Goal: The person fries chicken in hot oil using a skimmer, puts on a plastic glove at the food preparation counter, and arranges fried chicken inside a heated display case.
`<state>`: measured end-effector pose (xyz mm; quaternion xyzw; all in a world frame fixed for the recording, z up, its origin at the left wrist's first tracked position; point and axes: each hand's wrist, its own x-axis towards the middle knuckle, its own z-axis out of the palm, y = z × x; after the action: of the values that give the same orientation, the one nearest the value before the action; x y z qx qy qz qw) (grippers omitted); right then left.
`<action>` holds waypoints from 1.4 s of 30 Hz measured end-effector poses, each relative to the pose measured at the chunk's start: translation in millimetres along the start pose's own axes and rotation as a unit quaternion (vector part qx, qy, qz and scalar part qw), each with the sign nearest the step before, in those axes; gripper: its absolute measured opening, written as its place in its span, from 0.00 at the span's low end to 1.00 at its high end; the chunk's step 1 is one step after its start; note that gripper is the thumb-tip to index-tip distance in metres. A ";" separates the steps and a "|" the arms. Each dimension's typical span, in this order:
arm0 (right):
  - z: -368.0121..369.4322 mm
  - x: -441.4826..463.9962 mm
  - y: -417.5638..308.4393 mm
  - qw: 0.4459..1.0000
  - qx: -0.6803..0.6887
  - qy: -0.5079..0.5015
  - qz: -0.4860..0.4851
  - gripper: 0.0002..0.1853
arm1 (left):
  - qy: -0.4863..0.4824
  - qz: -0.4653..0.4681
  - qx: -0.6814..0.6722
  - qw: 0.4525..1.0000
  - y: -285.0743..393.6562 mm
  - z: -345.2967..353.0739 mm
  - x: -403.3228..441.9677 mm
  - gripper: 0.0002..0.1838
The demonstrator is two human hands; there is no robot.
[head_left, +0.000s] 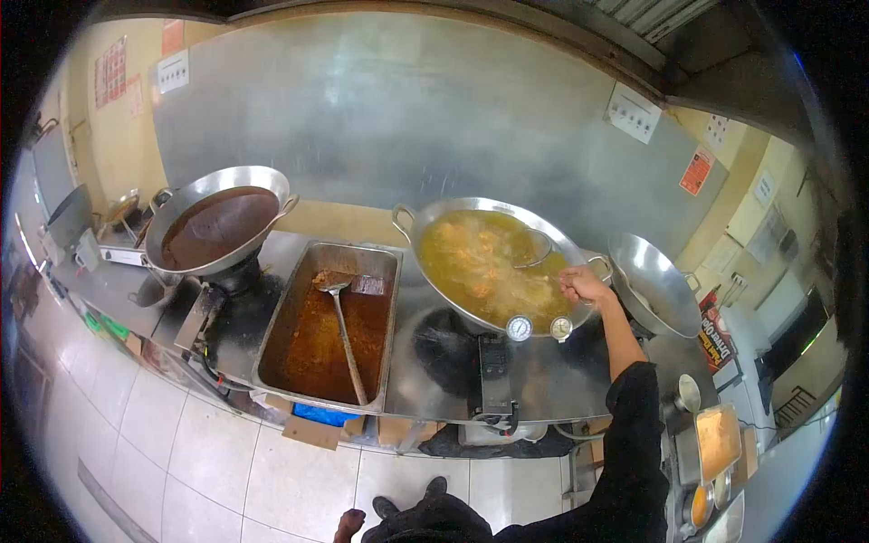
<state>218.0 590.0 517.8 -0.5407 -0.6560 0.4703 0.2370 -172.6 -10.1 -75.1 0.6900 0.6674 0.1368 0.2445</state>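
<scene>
Steaming above a steel counter (409, 376), one wok (554, 233) fronts metal panelling (380, 109).

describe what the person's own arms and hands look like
A loose black fabric sleeve covers the upper right arm and stops short of the wrist. The right hand and left hand are ungloved; no left sleeve can be made out.

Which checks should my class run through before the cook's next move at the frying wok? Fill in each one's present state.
1. Left hand away from the wok: ok, it hangs low in front of the bench.
2. Right hand clear of the wok: not ok, it is at the right edge.
3. Dials readable: cannot tell, too small.
4. Ladle in the tray: ok, its bowl end lies inside.
</scene>
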 end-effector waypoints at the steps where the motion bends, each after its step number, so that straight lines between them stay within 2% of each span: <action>1: 0.2 -7.9 -1.4 1.000 0.021 0.003 0.000 0.04 | -0.075 -0.019 0.071 0.994 3.3 3.1 -3.6 0.11; 3: -2.2 -20.9 -0.5 0.999 0.049 -0.012 -0.004 0.04 | -0.092 -0.037 0.032 0.995 4.5 5.5 -13.2 0.12; 5: -3.7 -30.5 -0.6 0.997 0.079 -0.026 -0.008 0.04 | -0.010 0.002 -0.079 0.997 8.4 5.5 -25.0 0.14; 6: -4.1 -35.7 0.6 0.996 0.084 -0.020 -0.014 0.05 | -0.127 -0.001 0.011 0.992 6.1 6.6 -22.4 0.12; 7: -3.9 -41.1 2.4 0.996 0.089 -0.015 -0.018 0.06 | -0.083 -0.006 0.007 0.997 14.2 14.2 -32.1 0.10; 9: 2.9 -57.4 -7.2 0.996 0.086 -0.005 -0.019 0.06 | -0.093 -0.023 -0.039 0.995 15.6 13.4 -39.1 0.11; 11: 9.6 -68.6 -12.8 0.996 0.086 0.002 -0.023 0.06 | -0.049 -0.017 -0.075 0.996 17.9 11.5 -42.5 0.11; 13: 15.5 -75.7 -17.5 0.998 0.040 0.008 -0.040 0.13 | -0.001 0.017 -0.052 0.998 13.4 16.6 -40.4 0.12; 14: 19.7 -79.7 -22.2 0.998 0.039 0.002 -0.042 0.13 | 0.001 0.012 -0.052 0.999 12.0 17.3 -38.9 0.12; 16: 34.6 -95.0 -37.7 0.996 0.053 0.046 -0.056 0.19 | -0.024 -0.015 -0.076 0.997 13.3 11.6 -32.7 0.13; 17: 40.5 -100.4 -43.9 0.996 0.051 0.040 -0.056 0.19 | -0.040 -0.058 -0.117 0.991 13.1 11.6 -29.2 0.16; 19: 52.4 -107.7 -58.3 0.995 0.019 0.005 -0.102 0.24 | -0.066 -0.097 -0.099 0.988 16.5 8.3 -20.0 0.18; 20: 60.1 -109.9 -65.5 0.994 0.017 -0.005 -0.105 0.24 | -0.108 -0.105 -0.066 0.986 20.4 0.0 -14.4 0.19; 21: 70.0 -112.8 -70.3 0.993 -0.016 0.002 -0.117 0.24 | -0.049 -0.127 -0.146 0.980 22.3 -0.2 -19.2 0.18; 22: 82.0 -115.8 -75.3 0.991 -0.050 0.005 -0.126 0.24 | -0.030 -0.151 -0.156 0.976 25.9 3.3 -20.4 0.17; 23: 94.9 -118.6 -82.5 0.991 -0.054 -0.015 -0.123 0.24 | -0.044 -0.150 -0.184 0.971 23.9 4.2 -20.3 0.17; 24: 108.9 -123.3 -90.3 0.987 -0.086 -0.026 -0.132 0.24 | 0.039 -0.083 -0.126 0.988 21.6 15.1 -21.3 0.16; 25: 123.1 -130.4 -99.1 0.982 -0.116 -0.037 -0.141 0.24 | -0.019 -0.108 -0.105 0.988 21.0 17.5 -17.6 0.16; 26: 139.6 -141.7 -112.6 0.971 -0.186 -0.040 -0.141 0.24 | -0.017 -0.140 -0.142 0.980 37.1 -2.6 -21.7 0.17; 27: 152.8 -138.0 -109.3 0.970 -0.190 -0.055 -0.141 0.24 | -0.026 -0.074 -0.072 0.994 30.2 8.0 -21.4 0.18; 29: 172.5 -132.1 -101.4 0.911 -0.319 -0.066 -0.253 0.24 | -0.041 -0.199 -0.186 0.961 31.5 20.8 -27.3 0.19; 30: 186.4 -137.9 -106.3 0.902 -0.356 -0.063 -0.236 0.23 | -0.038 -0.203 -0.192 0.959 36.3 23.6 -33.2 0.19; 31: 200.3 -141.0 -108.2 0.899 -0.361 -0.068 -0.240 0.23 | -0.038 -0.248 -0.220 0.943 41.1 24.5 -38.4 0.19; 33: 224.6 -139.3 -105.1 0.814 -0.488 -0.063 -0.309 0.22 | -0.060 -0.299 -0.250 0.919 59.1 11.1 -50.2 0.21; 34: 233.5 -130.4 -99.3 0.836 -0.460 -0.093 -0.285 0.20 | -0.044 -0.287 -0.235 0.928 44.1 47.8 -56.9 0.21; 35: 239.9 -126.0 -101.4 0.831 -0.465 -0.099 -0.289 0.20 | -0.027 -0.274 -0.220 0.936 33.6 79.0 -62.9 0.21; 37: 253.0 -119.9 -105.8 0.831 -0.478 -0.122 -0.256 0.18 | -0.060 -0.342 -0.293 0.891 40.4 76.3 -74.7 0.21; 38: 261.7 -116.0 -98.0 0.825 -0.484 -0.131 -0.261 0.18 | -0.037 -0.350 -0.255 0.900 43.6 83.3 -76.2 0.21; 40: 284.7 -108.7 -76.9 0.840 -0.459 -0.067 -0.282 0.16 | 0.008 -0.367 -0.285 0.885 55.9 84.1 -82.5 0.21; 41: 291.4 -106.9 -72.6 0.833 -0.458 -0.081 -0.300 0.16 | 0.051 -0.380 -0.305 0.872 59.3 80.2 -87.9 0.21; 42: 292.5 -101.8 -68.0 0.832 -0.456 -0.094 -0.302 0.16 | 0.043 -0.428 -0.341 0.836 76.2 53.4 -90.4 0.21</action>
<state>-24.0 391.5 467.1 -0.3153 -0.9458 0.0711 0.0305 -86.4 -106.9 -68.1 0.2019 0.8171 0.2671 0.4693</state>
